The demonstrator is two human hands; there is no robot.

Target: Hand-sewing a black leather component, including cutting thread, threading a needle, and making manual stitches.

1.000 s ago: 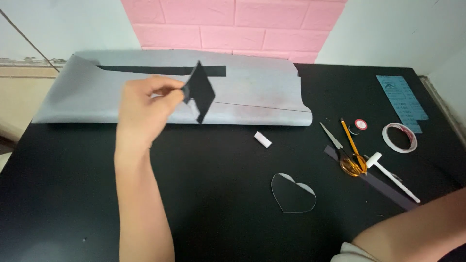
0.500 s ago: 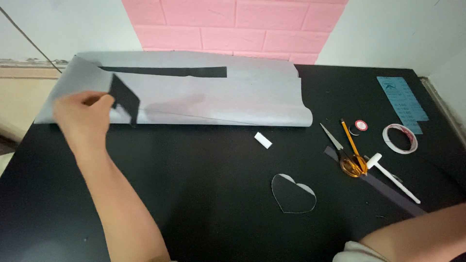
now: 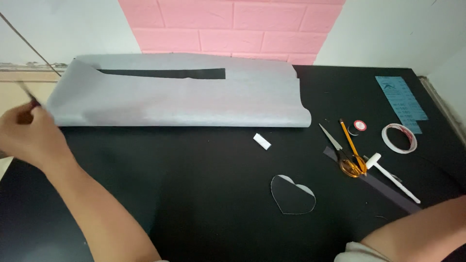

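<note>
Backdrop: pink brick-pattern panel point(image 3: 233, 24) against a white wall, behind a black worktop point(image 3: 194, 194).
Head view, left hand: the left hand point(image 3: 29, 138) is out past the left edge of the worktop, its forearm crossing the black surface from below. Its fingers point(image 3: 22, 116) are closed around a thin dark piece point(image 3: 28, 94); motion blur hides what that piece is, and only a sliver of it shows above the knuckles.
Head view, right arm: only the right forearm point(image 3: 417, 228) shows, lying along the lower right corner. The right hand itself is out of the picture, so I cannot tell how its fingers stand.
Grey sheet: a large grey sheet point(image 3: 184, 99) lies along the far side of the worktop, its right end curling up. A long narrow strip has been cut out of it near the far edge, and the black worktop shows through the slot point(image 3: 162, 73).
Heart: a black heart shape point(image 3: 291, 194) with a pale cut edge lies flat, near the scissors and well apart from the left hand.
Tools: orange-handled scissors point(image 3: 344, 155), a pencil point(image 3: 350, 138), a white-handled tool point(image 3: 391, 177) and a dark strip point(image 3: 374, 182) lie together on the right; a tape ring point(image 3: 399, 137) and a blue card point(image 3: 402, 99) lie beyond them. A small white eraser-like block point(image 3: 262, 141) lies just below the sheet's near edge.
Progress, as judged: cutting looks well under way, with one heart finished and one strip removed. Most of the grey sheet is uncut.
</note>
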